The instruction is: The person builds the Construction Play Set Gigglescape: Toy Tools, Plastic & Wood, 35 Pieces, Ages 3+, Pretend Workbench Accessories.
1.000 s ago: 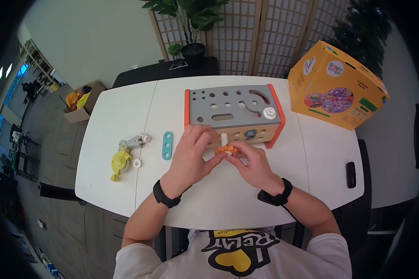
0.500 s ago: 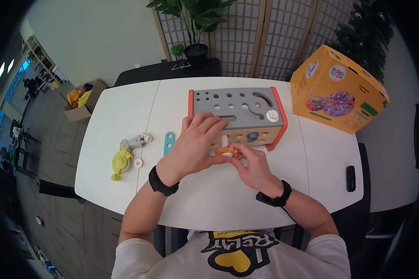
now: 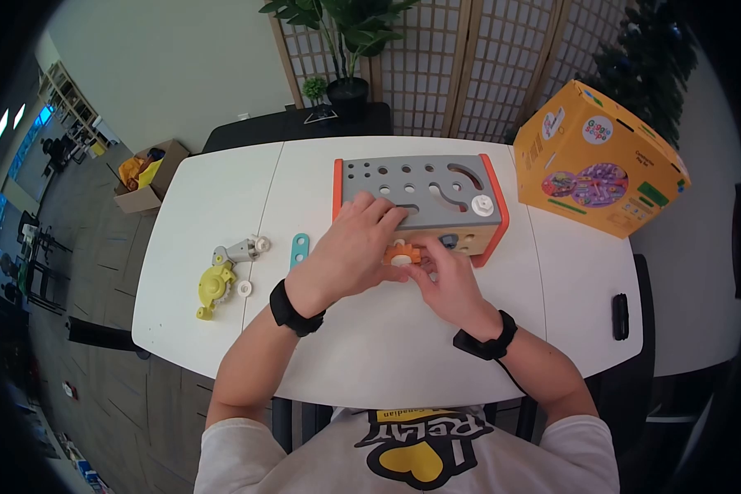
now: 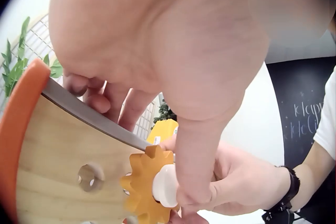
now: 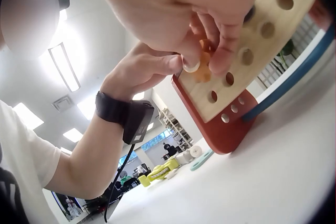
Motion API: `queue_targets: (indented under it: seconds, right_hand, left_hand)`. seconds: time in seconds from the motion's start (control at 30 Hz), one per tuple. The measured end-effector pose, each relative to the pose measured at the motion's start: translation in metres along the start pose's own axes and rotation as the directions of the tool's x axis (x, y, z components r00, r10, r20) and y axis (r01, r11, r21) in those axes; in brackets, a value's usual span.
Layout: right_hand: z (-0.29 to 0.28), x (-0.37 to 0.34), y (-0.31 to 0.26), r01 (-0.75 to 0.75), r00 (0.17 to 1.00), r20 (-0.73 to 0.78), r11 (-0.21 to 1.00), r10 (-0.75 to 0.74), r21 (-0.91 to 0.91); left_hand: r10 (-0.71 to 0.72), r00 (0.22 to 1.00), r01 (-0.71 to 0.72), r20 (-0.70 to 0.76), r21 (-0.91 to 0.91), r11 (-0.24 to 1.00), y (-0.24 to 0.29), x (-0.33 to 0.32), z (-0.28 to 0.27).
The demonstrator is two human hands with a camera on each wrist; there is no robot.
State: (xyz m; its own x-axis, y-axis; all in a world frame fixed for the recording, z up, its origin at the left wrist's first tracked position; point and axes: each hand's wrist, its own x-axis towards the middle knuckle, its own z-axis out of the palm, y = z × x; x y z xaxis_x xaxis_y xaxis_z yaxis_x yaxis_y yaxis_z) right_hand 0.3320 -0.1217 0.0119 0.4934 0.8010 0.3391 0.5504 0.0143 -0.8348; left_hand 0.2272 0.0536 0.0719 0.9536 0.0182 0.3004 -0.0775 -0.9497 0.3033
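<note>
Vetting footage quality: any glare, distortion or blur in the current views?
Head: fisheye distortion, dark corners, edge of the white table bowed. Left wrist: round blurred patch top right; orange gear looks reasonably sharp. Right wrist: ceiling light blown out, another round blurred patch top left.

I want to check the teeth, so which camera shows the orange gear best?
The left wrist view: the orange gear appears large there, several teeth distinct beside the white piece at its middle. The head view shows it small; the right wrist view shows it partly hidden by fingers.
</note>
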Motion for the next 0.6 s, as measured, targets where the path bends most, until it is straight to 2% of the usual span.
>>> queue_targets:
  seconds: [0.17,0.27,0.43,0.6]
  right_hand:
    - [-0.002,0.000,0.001,-0.050,0.998,0.023,0.999,0.050,-0.006]
    - [-0.004,-0.002,-0.002,-0.062,0.996,0.059,0.998,0.062,-0.001]
    - [-0.006,-0.003,-0.001,-0.115,0.987,0.117,0.993,0.111,0.029]
    - [-0.002,-0.002,0.005,-0.112,0.989,0.107,0.993,0.106,0.048]
  left_hand:
    - [-0.031,0.999,0.029,0.029,0.066,0.997,0.002,0.005,0.004]
    - [0.010,0.999,-0.005,-0.052,0.094,0.996,0.003,0.003,0.011]
    - [-0.043,0.996,0.049,-0.078,0.085,0.995,0.011,0.005,0.017]
    - [-0.067,0.995,0.072,-0.077,0.059,0.996,0.007,0.010,0.021]
